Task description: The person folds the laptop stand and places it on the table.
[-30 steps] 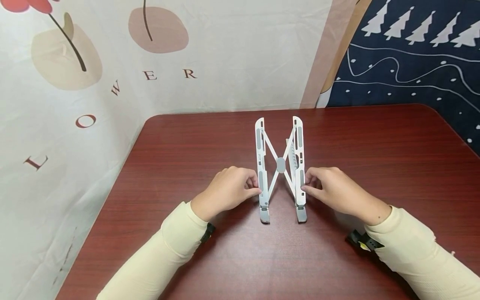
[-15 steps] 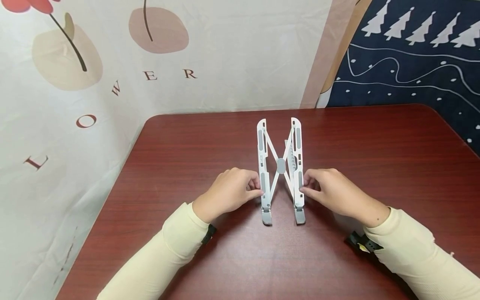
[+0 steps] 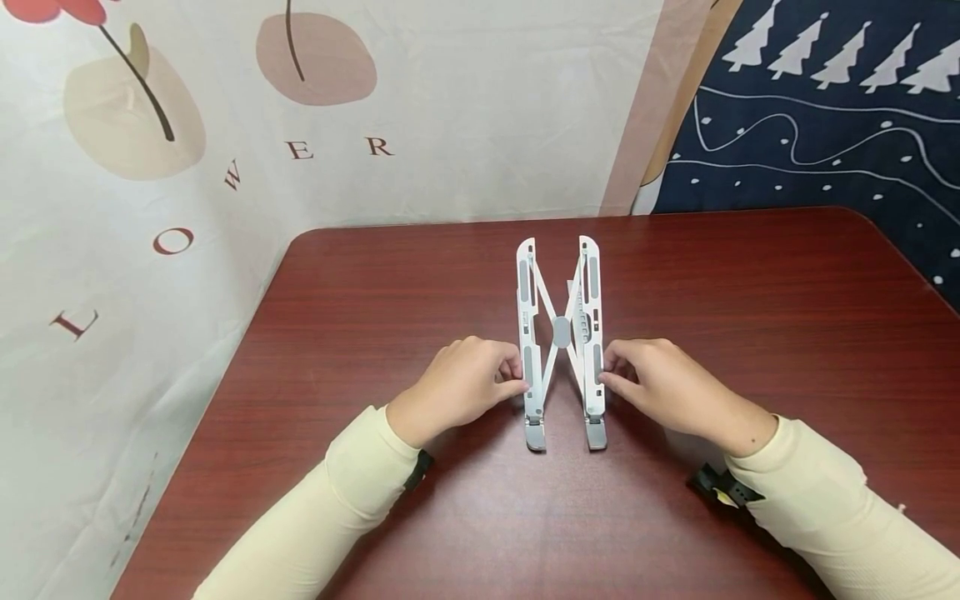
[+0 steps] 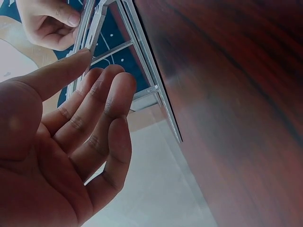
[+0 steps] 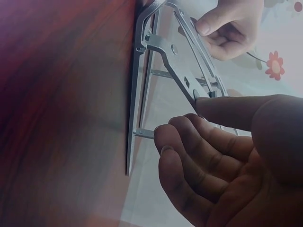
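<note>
In the head view, a person in pale yellow sleeves (image 3: pixel 367 467) grips a silver folding stand (image 3: pixel 562 332) from both sides, the left hand (image 3: pixel 459 379) pinching its left rail (image 3: pixel 527 333), the right hand (image 3: pixel 667 382) its right rail (image 3: pixel 592 358). The stand rests on a dark red table (image 3: pixel 360 292), directly between the two grips, its crossed arms meeting a little farther out. Two hinged feet (image 3: pixel 536 435) sit on the person's side of the grip. Behind, I see a pale cloth (image 3: pixel 480 125) and, far to the right, a navy one (image 3: pixel 810 133) with white trees.

In the left wrist view, the left thumb (image 4: pixel 66 68) is set against the rail, fingers curled below; I cannot tell which fingertips touch metal. Past the stand shows the right hand.

In the right wrist view, the right thumb (image 5: pixel 232 111) meets its rail above curled fingers. Across the frame, the left hand clasps the opposite side, near a printed red flower (image 5: pixel 274 66).
</note>
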`<state>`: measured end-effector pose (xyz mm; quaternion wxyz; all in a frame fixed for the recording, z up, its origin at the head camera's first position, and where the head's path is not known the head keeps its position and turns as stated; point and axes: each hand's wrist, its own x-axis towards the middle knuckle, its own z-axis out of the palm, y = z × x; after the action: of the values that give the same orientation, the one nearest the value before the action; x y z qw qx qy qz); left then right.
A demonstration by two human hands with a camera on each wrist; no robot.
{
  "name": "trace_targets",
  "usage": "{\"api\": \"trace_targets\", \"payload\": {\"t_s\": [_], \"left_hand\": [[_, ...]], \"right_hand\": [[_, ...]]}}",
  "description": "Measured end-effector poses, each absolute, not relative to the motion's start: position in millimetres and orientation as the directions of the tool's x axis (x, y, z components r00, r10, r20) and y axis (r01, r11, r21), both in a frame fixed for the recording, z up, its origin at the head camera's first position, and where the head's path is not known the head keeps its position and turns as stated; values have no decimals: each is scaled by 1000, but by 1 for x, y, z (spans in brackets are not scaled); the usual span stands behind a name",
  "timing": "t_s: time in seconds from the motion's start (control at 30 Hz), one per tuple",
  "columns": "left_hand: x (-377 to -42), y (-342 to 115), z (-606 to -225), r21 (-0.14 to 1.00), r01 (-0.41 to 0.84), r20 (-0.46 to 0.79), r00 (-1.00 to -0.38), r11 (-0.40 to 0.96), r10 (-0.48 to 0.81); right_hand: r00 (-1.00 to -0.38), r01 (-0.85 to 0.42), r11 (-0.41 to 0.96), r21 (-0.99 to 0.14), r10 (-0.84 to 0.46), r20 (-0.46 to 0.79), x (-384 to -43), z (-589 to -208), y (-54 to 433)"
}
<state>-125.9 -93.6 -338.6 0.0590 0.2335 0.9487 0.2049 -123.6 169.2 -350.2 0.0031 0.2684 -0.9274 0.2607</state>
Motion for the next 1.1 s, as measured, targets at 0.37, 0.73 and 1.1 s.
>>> {"api": "trace_targets", "payload": {"t_s": [0.37, 0.73, 1.1], "left_hand": [[-124, -92, -338, 406, 426, -21, -880, 809, 474], [-122, -89, -339, 405, 435, -23, -875, 804, 484], [-121, -89, -338, 408, 442, -19, -871, 799, 491]], "right_hand": [[-844, -519, 709, -478, -513, 155, -120, -351, 167], [-838, -528, 705, -473, -522, 157, -119, -353, 164], [-831, -542, 691, -479, -527, 179, -117, -354, 161]]}}
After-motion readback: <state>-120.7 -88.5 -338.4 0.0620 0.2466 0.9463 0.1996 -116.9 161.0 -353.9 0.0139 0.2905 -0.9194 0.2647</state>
